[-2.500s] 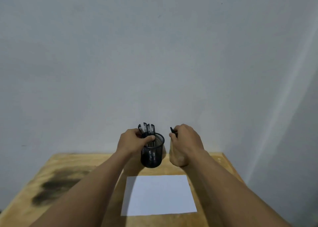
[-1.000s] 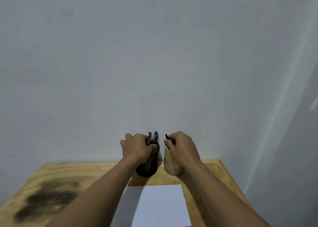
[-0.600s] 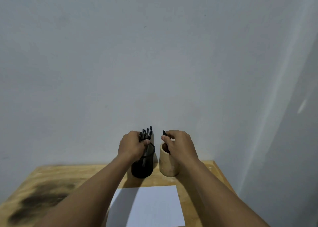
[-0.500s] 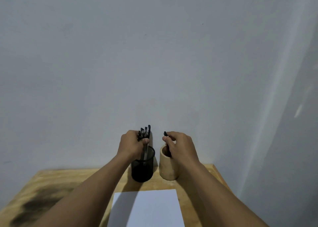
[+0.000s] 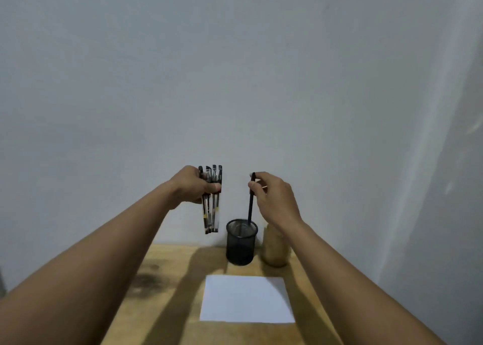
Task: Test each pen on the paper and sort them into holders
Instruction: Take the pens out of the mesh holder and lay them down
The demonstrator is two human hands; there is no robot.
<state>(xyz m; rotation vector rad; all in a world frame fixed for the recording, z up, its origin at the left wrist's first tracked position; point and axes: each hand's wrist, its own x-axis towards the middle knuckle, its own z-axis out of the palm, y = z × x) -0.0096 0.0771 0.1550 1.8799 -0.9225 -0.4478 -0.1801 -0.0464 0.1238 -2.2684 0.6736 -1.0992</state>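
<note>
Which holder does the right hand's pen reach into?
The black mesh holder; the single pen dips inside its rim, while the wooden holder stands beside it.

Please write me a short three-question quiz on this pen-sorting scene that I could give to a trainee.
1. True or false: the left hand grips a bundle of pens clear of both holders.
2. Which holder does the single dark pen in the right hand appear to dip into? A) the black mesh holder B) the wooden holder C) neither.
3. Fill in: the sheet of paper lies flat on the ____, nearer the person than the holders.

Key: 1 true; 2 A; 3 table.
</note>
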